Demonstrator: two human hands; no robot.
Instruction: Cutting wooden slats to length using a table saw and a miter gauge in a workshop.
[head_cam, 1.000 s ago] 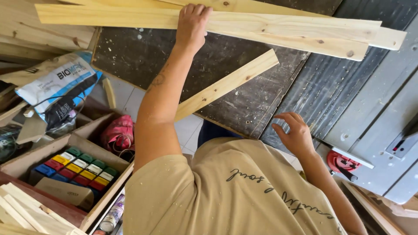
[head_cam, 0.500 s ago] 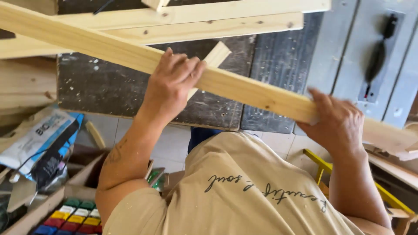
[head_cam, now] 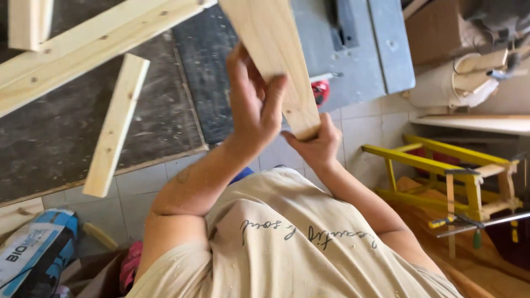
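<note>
Gripping one plank [head_cam: 276, 60]: two hands, left hand [head_cam: 255, 107], right hand [head_cam: 316, 148].

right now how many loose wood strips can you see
4: one plank gripped by the left hand and right hand, a long strip and a short strip on the dark bench, one piece at top left. Others may be hidden.

Pale wooden board [head_cam: 276, 49], tilted, gripped at lower end

One head-worn camera looks steeply down past the person's chest, close to the raised plank [head_cam: 276, 60], with the desk [head_cam: 110, 138] and tiled floor [head_cam: 364, 132] beyond.
</note>
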